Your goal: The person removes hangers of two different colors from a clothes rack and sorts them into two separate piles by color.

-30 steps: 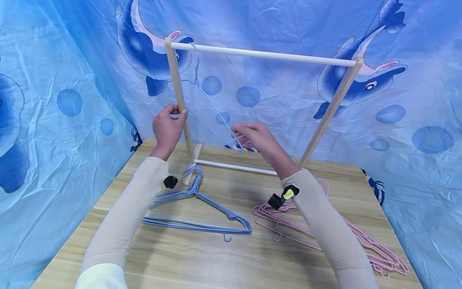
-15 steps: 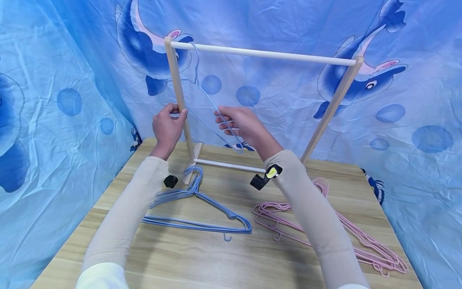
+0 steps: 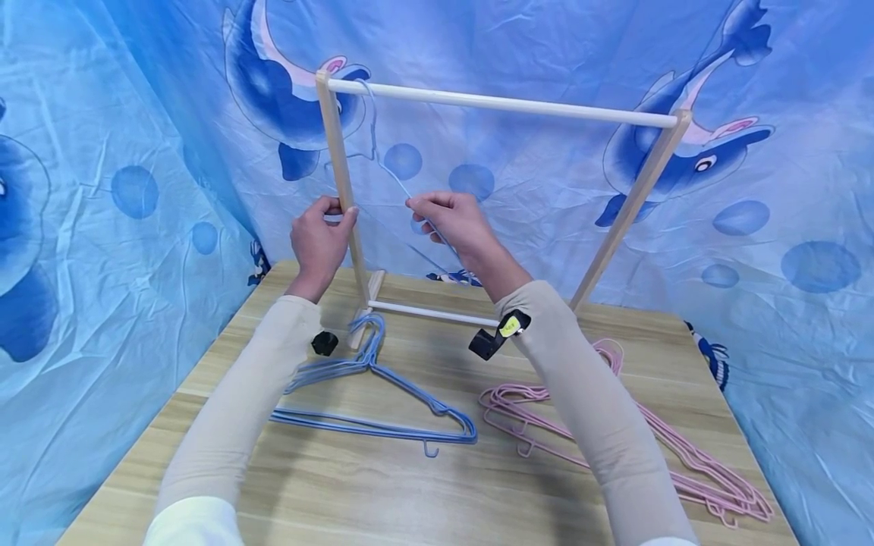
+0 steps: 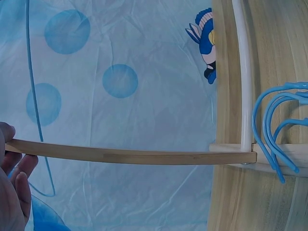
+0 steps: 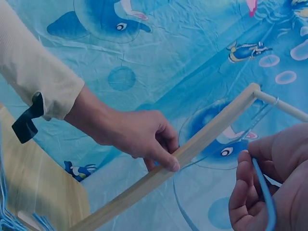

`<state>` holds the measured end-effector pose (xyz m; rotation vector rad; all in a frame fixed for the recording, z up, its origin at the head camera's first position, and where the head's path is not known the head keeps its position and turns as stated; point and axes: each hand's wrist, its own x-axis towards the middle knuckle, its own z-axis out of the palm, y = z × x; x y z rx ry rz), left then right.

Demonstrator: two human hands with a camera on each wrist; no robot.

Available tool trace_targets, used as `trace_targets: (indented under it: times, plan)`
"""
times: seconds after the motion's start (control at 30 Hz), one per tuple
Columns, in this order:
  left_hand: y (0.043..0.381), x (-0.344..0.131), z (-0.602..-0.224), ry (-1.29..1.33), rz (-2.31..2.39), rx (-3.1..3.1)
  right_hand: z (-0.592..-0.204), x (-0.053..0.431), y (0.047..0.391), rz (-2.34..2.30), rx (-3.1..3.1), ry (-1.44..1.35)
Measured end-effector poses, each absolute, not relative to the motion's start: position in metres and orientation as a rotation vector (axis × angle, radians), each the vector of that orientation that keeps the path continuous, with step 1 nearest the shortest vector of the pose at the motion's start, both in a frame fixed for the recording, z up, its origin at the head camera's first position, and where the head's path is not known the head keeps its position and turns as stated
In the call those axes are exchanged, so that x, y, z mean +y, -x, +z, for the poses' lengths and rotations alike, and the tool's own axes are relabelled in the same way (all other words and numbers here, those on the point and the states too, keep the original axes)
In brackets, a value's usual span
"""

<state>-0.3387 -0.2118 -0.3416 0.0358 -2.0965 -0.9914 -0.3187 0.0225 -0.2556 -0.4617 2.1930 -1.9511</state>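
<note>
A blue wire hanger (image 3: 391, 173) hangs by its hook from the white top rail (image 3: 498, 100) of a wooden rack, close to the rail's left end. My right hand (image 3: 464, 231) pinches the hanger's sloping right arm; the right wrist view shows the blue wire (image 5: 263, 185) running between thumb and fingers. With thumb and fingers, my left hand (image 3: 319, 241) grips the rack's left post (image 3: 336, 144) about halfway up. Part of the hanger's left side passes behind that post. The right hand covers part of its right arm.
Several blue hangers (image 3: 407, 388) lie stacked on the wooden table (image 3: 410, 500), their hooks by the rack's left foot. Pink hangers (image 3: 724, 478) lie at the right, partly under my right forearm. The rack's lower white rail (image 3: 433, 312) runs across the back.
My right hand has moved up and left from the hanger's lower right corner to its upper arm and now pinches it. The left hand stays on the post.
</note>
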Motion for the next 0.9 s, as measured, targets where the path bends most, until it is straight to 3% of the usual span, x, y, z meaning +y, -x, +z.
trace_targets:
  times: [0.9]
  plan:
    - [0.339, -0.213, -0.343, -0.033, -0.992, -2.097, -0.231, 0.068, 0.281, -1.891, 2.506, 0.640]
